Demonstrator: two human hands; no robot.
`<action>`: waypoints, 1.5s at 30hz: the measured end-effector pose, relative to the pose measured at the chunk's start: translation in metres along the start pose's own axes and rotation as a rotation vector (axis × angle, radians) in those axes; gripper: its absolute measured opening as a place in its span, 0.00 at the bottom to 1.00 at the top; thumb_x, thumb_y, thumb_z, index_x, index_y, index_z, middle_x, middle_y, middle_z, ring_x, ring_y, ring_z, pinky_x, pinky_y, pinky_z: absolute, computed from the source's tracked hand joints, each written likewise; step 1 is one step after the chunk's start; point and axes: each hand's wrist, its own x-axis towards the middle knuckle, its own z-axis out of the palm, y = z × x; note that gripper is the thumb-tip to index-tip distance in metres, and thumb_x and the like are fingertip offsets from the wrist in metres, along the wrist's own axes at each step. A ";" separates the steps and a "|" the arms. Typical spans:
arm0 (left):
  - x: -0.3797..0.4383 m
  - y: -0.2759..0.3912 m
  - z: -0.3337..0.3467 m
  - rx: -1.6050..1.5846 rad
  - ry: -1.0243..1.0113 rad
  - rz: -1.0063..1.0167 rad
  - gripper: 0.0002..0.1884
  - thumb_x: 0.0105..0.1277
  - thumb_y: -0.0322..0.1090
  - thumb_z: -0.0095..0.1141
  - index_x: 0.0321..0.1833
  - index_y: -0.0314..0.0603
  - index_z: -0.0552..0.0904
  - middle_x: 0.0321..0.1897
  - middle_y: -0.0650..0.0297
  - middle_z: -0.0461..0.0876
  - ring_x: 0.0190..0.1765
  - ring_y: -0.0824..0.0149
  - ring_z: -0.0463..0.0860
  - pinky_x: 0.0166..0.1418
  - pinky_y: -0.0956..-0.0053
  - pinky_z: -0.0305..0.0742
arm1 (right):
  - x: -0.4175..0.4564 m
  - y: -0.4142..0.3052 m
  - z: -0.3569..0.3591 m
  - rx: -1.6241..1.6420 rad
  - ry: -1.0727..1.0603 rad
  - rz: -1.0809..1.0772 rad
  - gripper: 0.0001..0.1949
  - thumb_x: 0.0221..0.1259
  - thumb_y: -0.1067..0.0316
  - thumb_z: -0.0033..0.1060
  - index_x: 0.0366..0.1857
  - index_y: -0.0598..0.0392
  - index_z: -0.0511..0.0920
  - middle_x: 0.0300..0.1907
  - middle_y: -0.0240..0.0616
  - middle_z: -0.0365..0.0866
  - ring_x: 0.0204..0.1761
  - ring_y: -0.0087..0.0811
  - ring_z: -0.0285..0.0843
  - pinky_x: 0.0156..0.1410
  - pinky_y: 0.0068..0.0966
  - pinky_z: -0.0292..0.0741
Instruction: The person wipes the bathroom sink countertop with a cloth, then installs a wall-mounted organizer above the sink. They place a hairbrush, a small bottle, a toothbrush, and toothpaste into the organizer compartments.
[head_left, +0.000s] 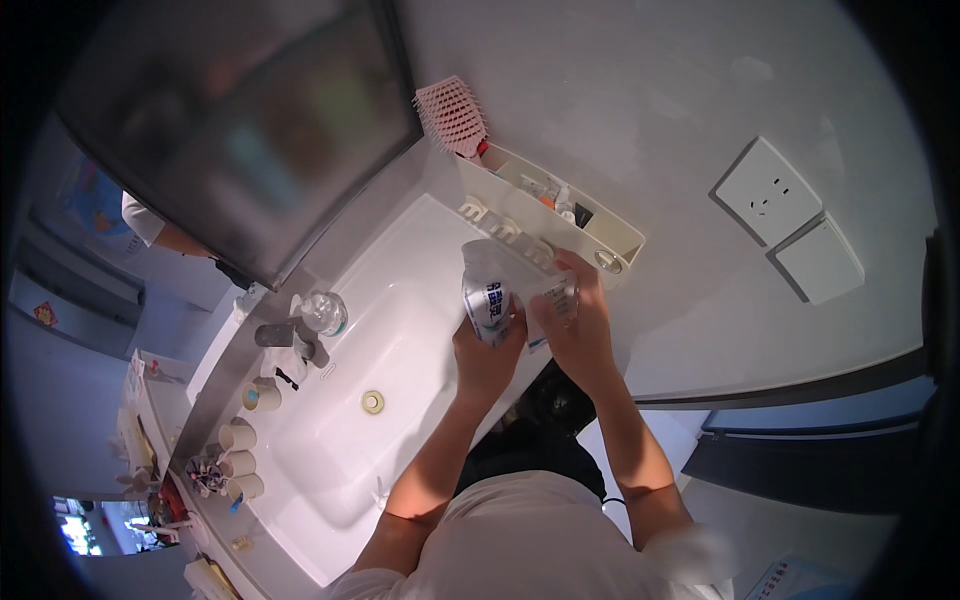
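My left hand (489, 364) grips a white tube (484, 292) with large blue lettering, its wide end pointing up and away from me. Beside it, my right hand (581, 334) is closed around a white, partly see-through pack (559, 296) bearing small print. Whether the two held things touch or are joined I cannot tell. Both hands are above the right end of a white washbasin (315, 450), close to a cream wall-mounted organizer (517, 187). A pink vented hairbrush (452, 116) stands in the organizer's far end.
A clear pump bottle (326, 313), several cups (238, 437) and a dark cylinder (274, 335) line the basin's back ledge. A mirror cabinet door (300, 150) juts out at upper left. A socket plate (769, 191) is on the right wall. The basin has a round drain stopper (373, 402).
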 end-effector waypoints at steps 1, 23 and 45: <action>-0.001 -0.002 -0.001 -0.010 0.007 0.020 0.12 0.65 0.28 0.64 0.49 0.33 0.82 0.33 0.61 0.85 0.37 0.71 0.85 0.42 0.73 0.79 | -0.006 0.000 -0.004 -0.034 0.013 -0.011 0.28 0.58 0.64 0.72 0.63 0.56 0.72 0.55 0.46 0.75 0.52 0.44 0.79 0.59 0.34 0.75; -0.008 -0.007 -0.002 -0.042 -0.072 0.085 0.11 0.68 0.28 0.63 0.50 0.33 0.83 0.40 0.59 0.89 0.37 0.71 0.86 0.43 0.75 0.80 | -0.004 -0.001 -0.065 0.608 0.205 0.318 0.06 0.69 0.73 0.61 0.46 0.59 0.79 0.35 0.30 0.84 0.33 0.16 0.74 0.39 0.14 0.70; -0.013 -0.024 -0.028 -0.152 -0.040 0.025 0.11 0.69 0.25 0.61 0.52 0.31 0.81 0.40 0.59 0.88 0.37 0.73 0.84 0.42 0.78 0.81 | 0.026 0.063 -0.053 -0.227 0.367 0.116 0.05 0.67 0.68 0.65 0.39 0.58 0.84 0.33 0.30 0.80 0.30 0.20 0.75 0.32 0.19 0.72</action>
